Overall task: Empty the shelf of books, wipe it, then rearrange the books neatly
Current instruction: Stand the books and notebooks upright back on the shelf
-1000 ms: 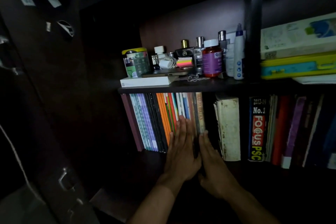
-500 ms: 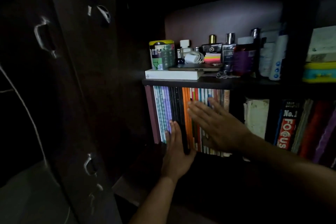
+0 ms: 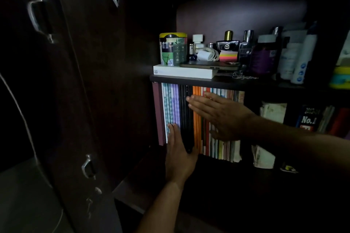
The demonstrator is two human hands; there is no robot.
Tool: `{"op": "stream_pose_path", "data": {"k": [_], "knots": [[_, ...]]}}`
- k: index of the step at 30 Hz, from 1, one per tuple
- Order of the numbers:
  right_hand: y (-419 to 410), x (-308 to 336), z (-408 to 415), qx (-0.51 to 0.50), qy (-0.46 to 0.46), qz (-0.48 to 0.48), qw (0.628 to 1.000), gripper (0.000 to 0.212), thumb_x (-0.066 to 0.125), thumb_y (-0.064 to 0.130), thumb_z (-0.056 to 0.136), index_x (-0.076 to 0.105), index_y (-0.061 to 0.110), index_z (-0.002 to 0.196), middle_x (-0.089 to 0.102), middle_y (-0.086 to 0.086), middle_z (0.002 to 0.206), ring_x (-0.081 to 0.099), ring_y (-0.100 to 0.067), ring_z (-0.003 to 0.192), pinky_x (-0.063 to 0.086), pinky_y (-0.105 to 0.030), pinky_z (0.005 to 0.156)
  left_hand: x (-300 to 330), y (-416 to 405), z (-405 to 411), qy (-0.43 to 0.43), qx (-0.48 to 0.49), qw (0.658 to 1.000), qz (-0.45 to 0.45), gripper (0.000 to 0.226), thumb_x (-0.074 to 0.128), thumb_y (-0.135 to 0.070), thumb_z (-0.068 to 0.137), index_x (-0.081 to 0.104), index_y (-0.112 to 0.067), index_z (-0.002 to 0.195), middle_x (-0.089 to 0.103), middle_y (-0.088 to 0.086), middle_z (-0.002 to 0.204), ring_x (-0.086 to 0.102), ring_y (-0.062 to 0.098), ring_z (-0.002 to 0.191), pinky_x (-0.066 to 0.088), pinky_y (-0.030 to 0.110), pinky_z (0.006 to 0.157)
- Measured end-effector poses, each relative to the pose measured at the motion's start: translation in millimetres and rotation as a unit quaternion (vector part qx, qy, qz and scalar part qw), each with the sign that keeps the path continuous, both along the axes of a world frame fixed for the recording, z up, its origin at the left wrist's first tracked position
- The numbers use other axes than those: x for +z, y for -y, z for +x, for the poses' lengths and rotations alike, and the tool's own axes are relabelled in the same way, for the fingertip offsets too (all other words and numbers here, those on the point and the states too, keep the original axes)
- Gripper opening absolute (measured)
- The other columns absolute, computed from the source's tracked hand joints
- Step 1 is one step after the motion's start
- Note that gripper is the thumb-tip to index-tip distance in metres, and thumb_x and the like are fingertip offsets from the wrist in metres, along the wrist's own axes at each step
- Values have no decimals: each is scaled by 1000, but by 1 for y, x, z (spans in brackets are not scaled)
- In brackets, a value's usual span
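Note:
A tight row of thin books stands upright at the left end of the lower shelf, spines teal, purple, black, orange and red. My left hand lies flat with straight fingers on the lower spines of the teal, purple and black books. My right hand reaches in from the right, fingers straight, palm pressed flat across the orange and red spines. A worn white book and a "No.1" book stand further right, apart from the row.
The upper shelf carries a white box, a phone, a printed tin, perfume bottles, a purple jar and white bottles. A dark cupboard door with metal handles stands at the left.
Both hands slid left along the row of spines; the right hand rose and turned sideways across the orange books. The view shifted left and closer.

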State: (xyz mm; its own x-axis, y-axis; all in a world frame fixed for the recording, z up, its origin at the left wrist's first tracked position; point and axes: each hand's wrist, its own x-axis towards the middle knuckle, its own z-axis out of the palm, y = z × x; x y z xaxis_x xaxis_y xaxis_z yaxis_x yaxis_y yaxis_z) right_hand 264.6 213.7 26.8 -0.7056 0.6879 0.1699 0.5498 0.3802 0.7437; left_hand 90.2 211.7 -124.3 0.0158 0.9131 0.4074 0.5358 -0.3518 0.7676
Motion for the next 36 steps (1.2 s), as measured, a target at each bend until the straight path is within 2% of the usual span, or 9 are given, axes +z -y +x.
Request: {"op": "stream_pose_path", "data": {"k": [5,7,9,12,15,20,25,31,36], "knots": [[22,3,-27,-96,-27,-36,994,115,28,84,84,-5,3,159,-14,-19,165,-8,-31,155,-4,-47,125,9,8,-7,28,-21,999,-28,96,67,-29,95,-1,-28,162,-12,-15,167,-2,2,151,15,25,119],[50,13,-50,-100,-122,-120,980,110,41,76,89,-10,8,159,-12,-13,167,-9,-26,155,-4,-40,125,15,19,-10,96,-18,994,-54,84,70,-28,91,23,-27,160,20,-7,166,22,10,150,28,30,118],[97,6,-60,-56,-218,-181,957,101,50,60,94,-10,11,159,-9,-7,168,-8,-20,155,-7,-31,122,31,43,-4,259,-11,956,-136,47,67,-18,91,55,-20,136,61,6,138,59,24,123,51,36,96],[166,-36,-39,-47,-343,-202,916,96,58,45,92,2,9,160,4,-9,169,-1,-18,155,-13,-16,116,64,90,20,376,-36,902,-208,11,60,-14,96,65,-20,105,72,16,108,67,26,90,52,34,74],[239,-62,12,-131,-476,-188,849,94,64,41,89,10,12,160,14,-7,167,5,-16,155,-4,-12,116,92,156,58,339,-154,895,-245,10,62,-16,95,63,-24,101,73,5,97,70,17,81,49,21,61],[377,-68,88,-255,-586,-120,759,94,65,39,93,3,20,161,7,4,167,-2,-7,153,6,-16,118,103,271,152,277,-348,844,-300,25,62,-18,99,56,-19,123,74,5,115,74,10,91,52,17,65],[509,-54,145,-330,-660,3,675,85,67,33,90,19,18,160,23,7,163,8,-8,153,17,-18,119,107,393,250,209,-500,765,-348,34,64,-22,99,52,-25,130,72,2,117,73,17,101,57,42,95],[648,-46,189,-419,-671,110,602,81,66,35,90,27,16,157,34,-3,159,26,-17,150,28,-36,120,107,507,319,101,-638,695,-318,39,61,-8,99,46,-19,133,67,6,118,70,12,97,54,20,74],[744,-70,223,-522,-631,220,530,81,60,52,77,42,16,147,47,-6,148,38,-24,141,27,-43,118,79,559,342,-33,-689,676,-260,53,68,-21,96,41,-26,141,60,-6,129,62,2,110,48,19,86]]}}
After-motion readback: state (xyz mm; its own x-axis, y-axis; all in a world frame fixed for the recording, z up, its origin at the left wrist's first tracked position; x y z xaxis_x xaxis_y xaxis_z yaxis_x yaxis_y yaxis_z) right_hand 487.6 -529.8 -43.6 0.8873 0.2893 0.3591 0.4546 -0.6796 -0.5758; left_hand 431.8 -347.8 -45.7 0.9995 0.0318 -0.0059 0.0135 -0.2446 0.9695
